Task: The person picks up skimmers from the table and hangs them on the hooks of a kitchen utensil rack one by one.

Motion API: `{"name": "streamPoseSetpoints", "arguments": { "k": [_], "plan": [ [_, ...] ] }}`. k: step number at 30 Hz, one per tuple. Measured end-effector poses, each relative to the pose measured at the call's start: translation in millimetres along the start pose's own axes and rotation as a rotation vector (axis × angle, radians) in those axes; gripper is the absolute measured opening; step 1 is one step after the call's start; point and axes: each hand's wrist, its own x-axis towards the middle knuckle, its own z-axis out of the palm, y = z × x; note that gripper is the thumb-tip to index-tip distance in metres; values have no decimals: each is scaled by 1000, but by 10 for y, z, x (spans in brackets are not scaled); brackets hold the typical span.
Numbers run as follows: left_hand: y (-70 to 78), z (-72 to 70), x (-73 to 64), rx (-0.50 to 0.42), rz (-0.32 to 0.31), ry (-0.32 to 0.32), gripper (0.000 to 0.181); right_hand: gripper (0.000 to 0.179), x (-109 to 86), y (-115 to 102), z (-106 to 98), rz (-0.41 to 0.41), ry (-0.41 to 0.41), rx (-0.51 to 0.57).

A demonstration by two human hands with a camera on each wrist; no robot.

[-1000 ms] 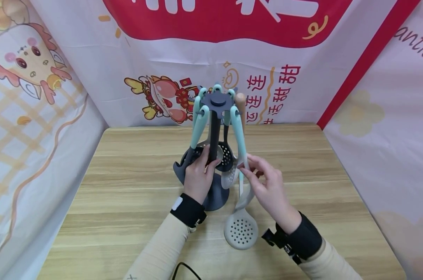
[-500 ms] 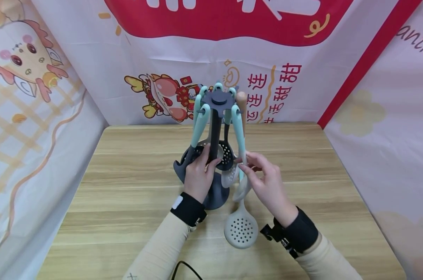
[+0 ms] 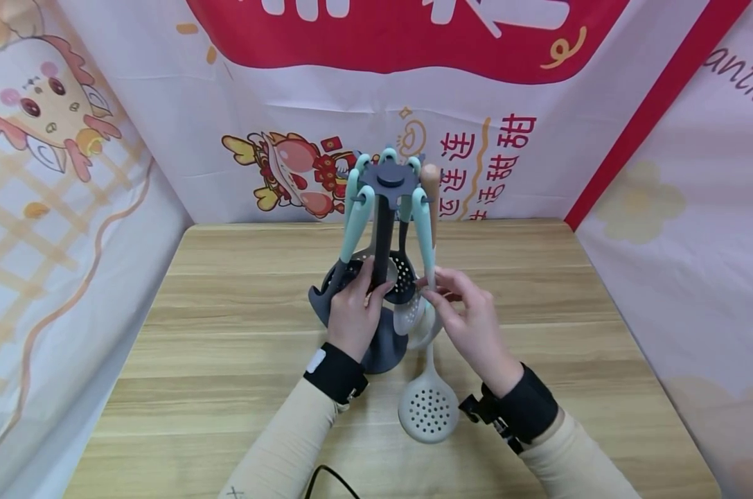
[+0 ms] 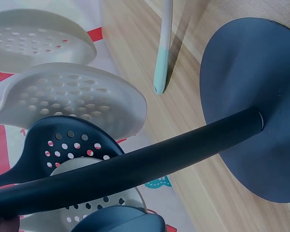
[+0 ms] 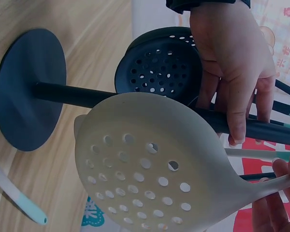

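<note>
A dark utensil rack stands on the wooden table, with a round base [image 4: 261, 111] and a central pole [image 5: 72, 95]. Several mint-handled utensils hang from its top [image 3: 390, 179]. My left hand [image 3: 354, 305] grips the pole partway up; its thumb and fingers also show in the right wrist view. At the rack's right side my right hand [image 3: 470, 322] pinches the stem of a light grey strainer ladle [image 5: 150, 159], whose mint handle hangs from a hook. Behind it hang a grey perforated utensil [image 3: 407, 315] and a dark strainer [image 3: 402, 277].
A light grey skimmer [image 3: 429, 409] lies flat on the table in front of the rack, its mint handle [image 4: 161, 70] pointing away. A wooden-handled utensil [image 3: 430, 184] hangs at the back right. A black cable [image 3: 329, 471] lies at the near edge; printed cloth walls surround the table.
My right hand has shifted slightly left with the strainer ladle, whose bowl has swung in toward the pole. More of the skimmer's neck shows. My left hand stays on the pole.
</note>
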Motion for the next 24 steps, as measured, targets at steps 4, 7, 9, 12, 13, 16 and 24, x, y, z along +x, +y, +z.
{"name": "streamPoseSetpoints", "arguments": {
  "k": [4,7,9,12,13,16,24],
  "plan": [
    [5,-6,-2,0,-1,0,42,30,7,21,25,4,-3,1],
    [9,-8,-4,2,-2,-3,42,30,7,27,37,11,-8,2],
    [8,-7,-5,4,-2,-3,42,30,6,27,41,15,-15,8],
    [5,-3,-9,5,-3,-3,42,29,5,34,52,22,-19,19],
    [4,-1,-10,7,-4,-3,42,29,6,39,56,25,-19,24],
    [-1,6,-12,1,-9,-3,42,27,8,50,67,29,-15,39],
    [-1,13,-17,8,-9,2,44,29,-3,61,99,32,1,56]
  ]
}}
